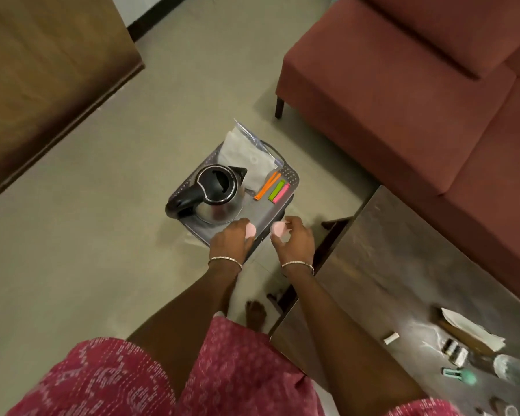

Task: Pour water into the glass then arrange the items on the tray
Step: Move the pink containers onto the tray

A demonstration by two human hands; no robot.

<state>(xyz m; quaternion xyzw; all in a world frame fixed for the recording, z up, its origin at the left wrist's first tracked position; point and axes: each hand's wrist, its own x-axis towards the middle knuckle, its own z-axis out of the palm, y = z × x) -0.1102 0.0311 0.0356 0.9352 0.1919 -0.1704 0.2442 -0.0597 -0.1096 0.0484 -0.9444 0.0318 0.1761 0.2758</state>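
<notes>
The grey perforated plastic tray (291, 175) sits low over the pale floor (87, 235), between the maroon upholstered sofa (403, 100) and the person's bare foot. The steel electric kettle (219, 202), with its black lid and handle, stands upright on the tray's left half, spout pointing to the far side. Beyond it lie clear zip plastic bags (246, 151), one poking over the tray's far edge. To the right, an orange clip (267, 186), a green clip (276, 190) and a pink clip (282, 193) lie side by side. The left hand (230, 240) hangs over the tray's near edge just by the kettle's base, fingers curled. The right hand (296, 240) is just off the near right corner, fingers curled too. A pale pink blur covers each hand's fingertips, so I cannot tell whether either grips anything. A brown mottled table (388, 265) stands on the right with small blurred clutter.
</notes>
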